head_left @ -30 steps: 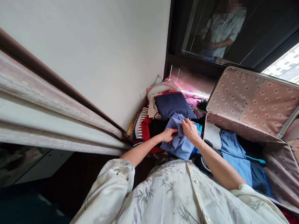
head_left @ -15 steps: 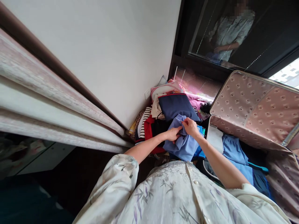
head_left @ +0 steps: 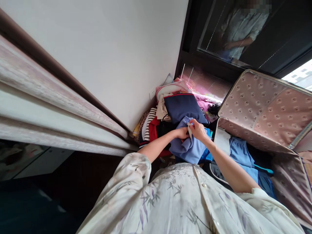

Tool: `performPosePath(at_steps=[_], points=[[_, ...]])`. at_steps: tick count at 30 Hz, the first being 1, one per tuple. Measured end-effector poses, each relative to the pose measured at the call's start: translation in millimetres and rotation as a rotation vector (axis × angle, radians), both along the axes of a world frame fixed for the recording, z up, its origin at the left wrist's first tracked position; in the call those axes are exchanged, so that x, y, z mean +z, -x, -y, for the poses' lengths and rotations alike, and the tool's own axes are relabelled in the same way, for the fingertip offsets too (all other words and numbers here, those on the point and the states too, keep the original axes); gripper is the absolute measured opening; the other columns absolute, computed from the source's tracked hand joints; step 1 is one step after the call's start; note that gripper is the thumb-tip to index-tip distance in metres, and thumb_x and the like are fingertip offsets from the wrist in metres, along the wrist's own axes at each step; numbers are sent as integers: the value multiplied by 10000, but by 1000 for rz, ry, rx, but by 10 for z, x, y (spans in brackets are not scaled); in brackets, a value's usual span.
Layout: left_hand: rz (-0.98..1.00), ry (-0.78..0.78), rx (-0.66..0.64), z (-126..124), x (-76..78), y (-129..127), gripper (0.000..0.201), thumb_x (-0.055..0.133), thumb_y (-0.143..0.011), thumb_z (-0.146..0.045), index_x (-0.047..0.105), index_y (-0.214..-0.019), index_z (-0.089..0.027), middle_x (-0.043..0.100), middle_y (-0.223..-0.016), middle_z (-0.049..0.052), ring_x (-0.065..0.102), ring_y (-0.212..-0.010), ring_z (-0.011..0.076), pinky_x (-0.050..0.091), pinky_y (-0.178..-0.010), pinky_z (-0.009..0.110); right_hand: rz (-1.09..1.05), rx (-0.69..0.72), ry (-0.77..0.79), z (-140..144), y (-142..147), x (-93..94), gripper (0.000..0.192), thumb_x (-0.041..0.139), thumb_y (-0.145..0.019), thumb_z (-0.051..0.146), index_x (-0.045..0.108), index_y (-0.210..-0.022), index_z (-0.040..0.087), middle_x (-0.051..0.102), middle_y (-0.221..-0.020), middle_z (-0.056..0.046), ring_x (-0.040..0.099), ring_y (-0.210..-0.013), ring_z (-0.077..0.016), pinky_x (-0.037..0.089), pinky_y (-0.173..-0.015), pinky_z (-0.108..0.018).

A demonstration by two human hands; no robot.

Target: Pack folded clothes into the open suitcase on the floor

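My left hand [head_left: 182, 133] and my right hand [head_left: 198, 129] meet on a light blue garment [head_left: 188, 148] held over a pile of clothes. Both hands pinch a small pale tag or fold of it between the fingers. Just behind the garment lies a folded navy piece with red trim [head_left: 183, 108]. Red, black and striped clothes [head_left: 152, 126] are heaped to the left of my hands.
An open suitcase with a pink patterned lining [head_left: 265, 107] stands at the right, with blue clothes [head_left: 241, 154] inside. Pink fabric [head_left: 175, 87] is piled at the back against the white wall [head_left: 117, 58]. A curtain [head_left: 48, 107] hangs at the left. A dark window [head_left: 243, 29] reflects a person.
My hands have drawn closer together on the blue garment, and a small pale tag now shows between the fingers. The view has shifted slightly.
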State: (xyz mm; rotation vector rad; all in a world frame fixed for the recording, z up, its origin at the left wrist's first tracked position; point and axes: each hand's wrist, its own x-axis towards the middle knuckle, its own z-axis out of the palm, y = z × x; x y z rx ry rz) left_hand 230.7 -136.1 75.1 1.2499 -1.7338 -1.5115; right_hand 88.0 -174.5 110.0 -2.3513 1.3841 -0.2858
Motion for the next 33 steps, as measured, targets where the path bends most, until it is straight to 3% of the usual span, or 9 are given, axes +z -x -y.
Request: performPosePath(at_steps=[3, 6, 8, 10, 13, 17, 20, 26, 33], points=[[-56, -68, 16, -257, 8, -188, 459, 594, -941, -203, 512, -1385, -118, 711, -943, 61, 706, -762, 168, 573, -697, 284, -120, 165, 36, -121, 149, 116, 327, 397, -982, 227, 671, -1154, 182, 677, -946, -76, 611, -797, -179, 423, -720, -262], [39, -31, 172, -579, 39, -298, 635, 753, -844, -353, 535, -1397, -127, 718, -970, 65, 694, -845, 195, 545, -756, 296, -305, 277, 12, -250, 223, 261, 369, 378, -982, 172, 684, -1186, 200, 657, -1043, -97, 631, -879, -184, 407, -700, -254], [152, -32, 196, -740, 56, -302, 656, 862, -710, -425, 638, -1253, -133, 713, -922, 43, 681, -842, 208, 512, -738, 286, -417, 363, -25, -325, 237, 358, 393, 403, -953, 136, 680, -1221, 216, 648, -1117, -109, 646, -933, -194, 402, -681, -257], [222, -48, 152, -812, 61, -268, 450, 881, -665, -406, 700, -990, -151, 682, -794, 3, 663, -787, 197, 474, -695, 267, -532, 455, -76, -393, 234, 442, 403, 437, -922, 122, 670, -1238, 215, 648, -1168, -120, 666, -946, -209, 412, -676, -269], [216, -84, 168, -779, 41, -220, 205, 793, -737, -255, 604, -732, -176, 611, -638, -38, 631, -677, 151, 440, -648, 241, -694, 510, -126, -482, 222, 537, 385, 471, -915, 144, 644, -1256, 182, 680, -1151, -139, 699, -905, -243, 455, -701, -306], [-96, -337, 272, -656, -22, -252, 200, 672, -859, -221, 494, -772, -198, 587, -569, -59, 589, -512, 109, 412, -519, 202, -747, 516, -124, -562, 222, 593, 324, 483, -933, 168, 671, -1195, 203, 722, -1112, -135, 727, -940, -280, 487, -740, -336], [-302, -442, 294, -581, -72, -321, 274, 731, -858, -272, 475, -801, -195, 595, -574, -57, 579, -482, 92, 385, -464, 170, -729, 585, -179, -613, 210, 561, 353, 516, -925, 181, 673, -1235, 244, 746, -1070, -125, 733, -961, -288, 485, -730, -326], [-354, -498, 253, -488, -138, -400, 329, 800, -832, -322, 503, -842, -180, 624, -582, -39, 594, -471, 95, 394, -441, 160, -744, 562, -232, -753, 127, 443, 310, 532, -956, 229, 675, -1227, 184, 754, -1066, -165, 735, -966, -299, 460, -707, -312], [-376, -469, 246, -441, -130, -387, 376, 867, -739, -315, 531, -826, -171, 617, -637, -45, 600, -519, 89, 439, -493, 181, -452, 616, -232, -918, 133, 518, 195, 520, -1010, 214, 701, -1077, 186, 759, -960, -94, 709, -886, -200, 386, -682, -262]])
